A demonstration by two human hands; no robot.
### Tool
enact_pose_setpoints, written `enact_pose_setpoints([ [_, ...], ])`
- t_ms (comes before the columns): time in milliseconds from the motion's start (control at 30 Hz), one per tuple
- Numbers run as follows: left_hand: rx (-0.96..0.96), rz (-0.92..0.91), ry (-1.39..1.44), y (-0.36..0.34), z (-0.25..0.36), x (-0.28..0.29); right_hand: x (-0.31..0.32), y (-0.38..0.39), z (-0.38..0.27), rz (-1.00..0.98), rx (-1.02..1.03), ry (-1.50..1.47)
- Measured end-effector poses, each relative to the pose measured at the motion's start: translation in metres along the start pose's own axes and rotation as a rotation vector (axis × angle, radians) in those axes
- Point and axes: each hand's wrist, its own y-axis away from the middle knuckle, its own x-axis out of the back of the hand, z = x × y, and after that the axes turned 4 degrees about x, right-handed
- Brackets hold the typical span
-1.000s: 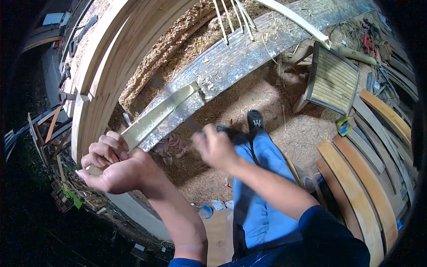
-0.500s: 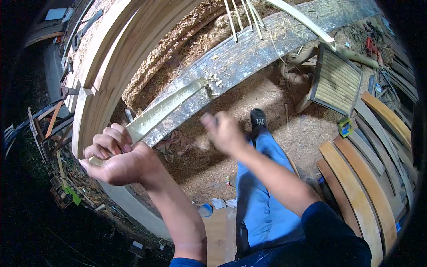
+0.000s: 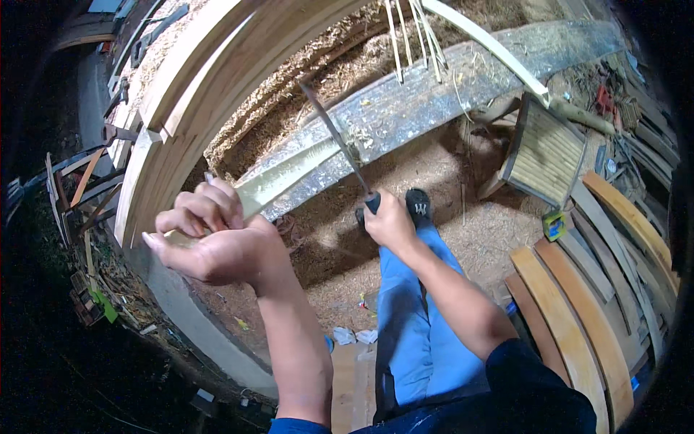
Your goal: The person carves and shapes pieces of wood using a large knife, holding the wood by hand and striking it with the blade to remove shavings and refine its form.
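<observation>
My left hand [image 3: 217, 239] grips the near end of a pale bamboo strip [image 3: 289, 169], palm upward with fingers curled round it. The strip slopes up to the right along a scuffed, paint-spotted plank [image 3: 499, 65], its far end lying on the plank. My right hand [image 3: 390, 224] is closed on the black handle of a long-bladed knife [image 3: 332, 132]. The blade points away from me, crossing the strip near its far end; whether they touch I cannot tell.
Stacked curved timbers [image 3: 184, 108] rise at the left. Thin sticks [image 3: 397, 43] and a white strip [image 3: 484, 47] lie at the top. A slatted stool [image 3: 542, 148], curved boards [image 3: 571, 311] and a yellow tape measure [image 3: 554, 224] are at the right. Shavings cover the ground [image 3: 463, 253].
The knife, blurred earlier, now shows clearly across the bamboo strip, and my right hand has moved right. My left hand has shifted right and a little upward, still gripping the strip.
</observation>
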Motion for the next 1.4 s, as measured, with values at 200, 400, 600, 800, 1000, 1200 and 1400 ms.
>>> enact_pose_setpoints([
  [200,-0.018,-0.058,0.04,0.009,-0.003,-0.014,0.014,0.024,-0.059,-0.018,0.296,0.01],
  [400,0.025,-0.079,0.044,0.007,-0.005,-0.024,0.01,-0.011,0.003,-0.028,0.005,0.029],
  [600,-0.01,-0.024,-0.005,0.005,-0.007,-0.019,0.013,0.022,-0.063,-0.019,0.22,0.024],
  [800,0.049,-0.034,0.064,0.007,-0.001,-0.026,0.002,0.0,-0.004,0.064,0.129,0.084],
  [1000,0.004,-0.042,0.021,0.011,-0.005,-0.021,0.008,0.012,-0.047,0.043,0.218,0.047],
  [1200,-0.038,-0.116,0.064,0.008,-0.002,-0.027,0.001,-0.006,-0.012,-0.003,0.153,0.003],
  [1400,0.002,0.011,-0.019,0.005,-0.004,-0.009,0.013,-0.005,-0.034,-0.044,-0.037,0.239],
])
